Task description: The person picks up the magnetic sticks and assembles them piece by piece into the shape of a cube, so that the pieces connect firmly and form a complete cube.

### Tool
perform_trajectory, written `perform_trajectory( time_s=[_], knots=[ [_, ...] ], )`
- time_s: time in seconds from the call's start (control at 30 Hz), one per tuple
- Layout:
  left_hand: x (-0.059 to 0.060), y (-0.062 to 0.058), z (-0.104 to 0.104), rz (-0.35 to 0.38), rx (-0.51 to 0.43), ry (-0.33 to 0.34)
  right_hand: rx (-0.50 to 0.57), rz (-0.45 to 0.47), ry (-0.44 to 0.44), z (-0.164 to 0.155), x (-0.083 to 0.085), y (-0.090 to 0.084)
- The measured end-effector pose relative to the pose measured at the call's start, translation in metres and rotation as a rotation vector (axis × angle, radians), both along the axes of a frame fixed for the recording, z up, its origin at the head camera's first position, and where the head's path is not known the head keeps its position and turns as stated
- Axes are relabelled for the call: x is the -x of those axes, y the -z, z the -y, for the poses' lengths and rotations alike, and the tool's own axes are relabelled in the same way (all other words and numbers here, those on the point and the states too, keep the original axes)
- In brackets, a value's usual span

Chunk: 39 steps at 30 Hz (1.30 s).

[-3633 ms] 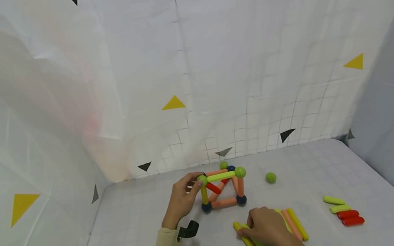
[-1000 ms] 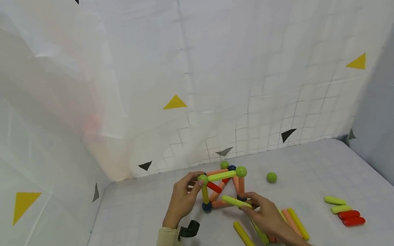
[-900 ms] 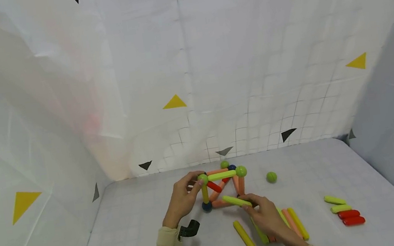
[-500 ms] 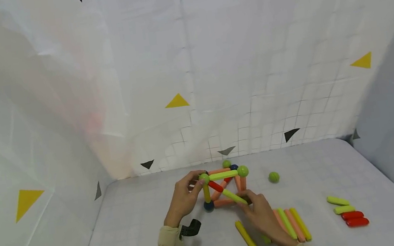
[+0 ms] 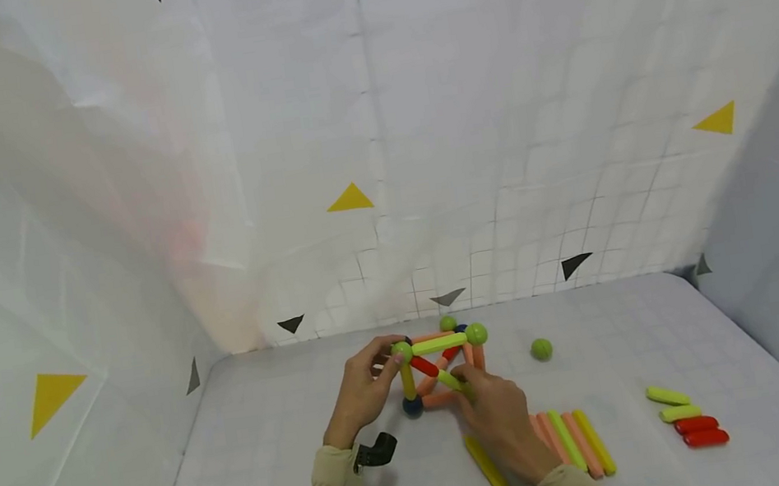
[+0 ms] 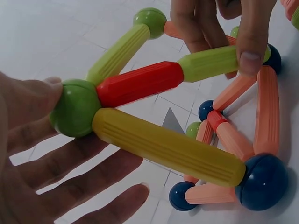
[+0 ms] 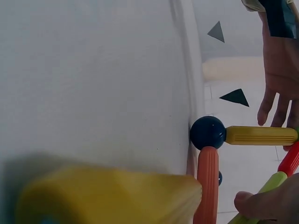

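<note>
A box-like frame of magnetic sticks and balls stands on the table. My left hand (image 5: 361,392) holds its near upper-left green ball (image 6: 74,107), thumb on one side. A yellow stick (image 6: 168,147) runs from that ball down to a navy ball (image 6: 261,182). From the same green ball a short red stick (image 6: 142,84) slants down. My right hand (image 5: 500,418) pinches a short lime stick (image 6: 210,63), one end against the red stick. Its other end overlaps a second navy ball (image 6: 274,60) in the left wrist view; in the head view the right hand hides that corner.
A loose yellow stick (image 5: 483,462) lies by the right wrist. Right of that hand lies a row of long orange, lime and yellow sticks (image 5: 592,440). Short lime sticks (image 5: 668,395) and red sticks (image 5: 706,438) lie farther right. A green ball (image 5: 542,349) sits behind.
My right hand has taken a short lime stick from the table, raised it to the frame and brought its end to the red stick. The left hand keeps its hold on the green ball.
</note>
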<state>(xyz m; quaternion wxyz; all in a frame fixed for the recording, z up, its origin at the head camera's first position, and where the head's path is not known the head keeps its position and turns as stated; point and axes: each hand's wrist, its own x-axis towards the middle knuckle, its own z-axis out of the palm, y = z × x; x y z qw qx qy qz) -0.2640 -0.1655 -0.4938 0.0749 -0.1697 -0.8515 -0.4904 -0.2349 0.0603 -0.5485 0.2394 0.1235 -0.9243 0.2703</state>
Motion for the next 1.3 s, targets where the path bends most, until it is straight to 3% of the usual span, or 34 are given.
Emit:
perform_trajectory(
  time_s=[0.2,0.5,0.77,0.83,0.93,1.03,1.1,1.17,1.3],
  knots=[
    [-0.002,-0.002,-0.001,0.012,-0.001,-0.005,0.005,-0.041,-0.002,0.004,0.005,0.002],
    [-0.002,-0.003,-0.002,0.011,0.010,0.012,0.050,-0.012,0.005,0.002,0.009,0.001],
    [-0.003,-0.002,-0.004,0.004,0.012,0.014,0.226,-0.212,-0.041,-0.032,0.009,-0.003],
    [-0.002,-0.001,-0.004,0.010,0.014,0.014,0.300,-0.160,-0.023,-0.045,0.015,-0.004],
    [-0.001,0.002,-0.003,0.053,0.047,0.013,0.380,0.067,-0.031,-0.064,0.024,-0.005],
    [0.002,0.007,-0.002,0.134,0.125,0.015,0.357,0.330,-0.110,-0.076,0.031,0.000],
    [0.002,0.012,-0.002,0.192,0.205,0.018,0.298,0.442,-0.186,-0.079,0.034,0.005],
    [0.003,0.016,-0.002,0.243,0.274,0.021,0.235,0.478,-0.240,-0.079,0.037,0.011],
    [0.003,0.022,-0.004,0.303,0.389,0.024,0.191,0.445,-0.274,-0.074,0.039,0.017]
  ],
)
